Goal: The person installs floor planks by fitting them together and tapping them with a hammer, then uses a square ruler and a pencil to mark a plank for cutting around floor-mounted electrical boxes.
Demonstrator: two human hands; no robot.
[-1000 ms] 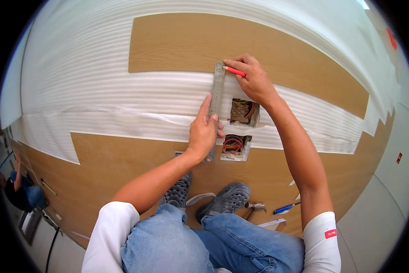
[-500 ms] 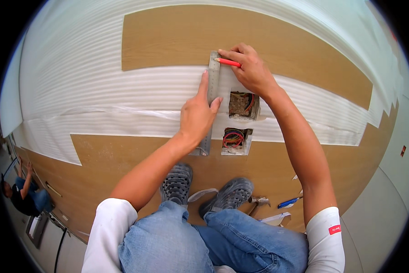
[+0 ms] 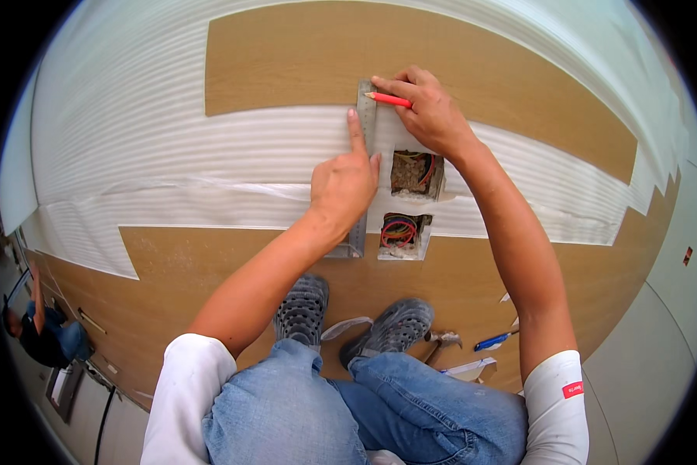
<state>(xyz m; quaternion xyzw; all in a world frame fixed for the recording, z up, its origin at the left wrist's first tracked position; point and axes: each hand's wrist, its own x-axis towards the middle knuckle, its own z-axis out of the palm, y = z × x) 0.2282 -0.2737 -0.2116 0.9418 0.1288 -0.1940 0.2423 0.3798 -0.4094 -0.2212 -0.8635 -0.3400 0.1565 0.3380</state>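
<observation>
A metal try square (image 3: 368, 126) lies with its blade across white ribbed foam underlay (image 3: 232, 147), its far end on a loose wood-look plank (image 3: 286, 58). My left hand (image 3: 342, 186) grips the blade, index finger stretched along its left edge and thumb at the right one. Below that hand, the square's base (image 3: 340, 252) rests on the laid planks (image 3: 201, 256). In my right hand (image 3: 432, 112) is a red pencil (image 3: 391, 99), its tip over the blade near the far end. My right index fingertip touches the blade's end.
Two cut-outs with wires, one farther (image 3: 416, 174) and one nearer (image 3: 402, 234), lie right of the square. By my grey clogs (image 3: 395, 329) are a hammer (image 3: 444, 341) and a blue utility knife (image 3: 494, 341). A co-worker (image 3: 46, 333) crouches at far left.
My left hand has shifted slightly rightward and forward on the square. The right hand keeps the pencil at the blade's far end. At far left, the co-worker's arms have moved.
</observation>
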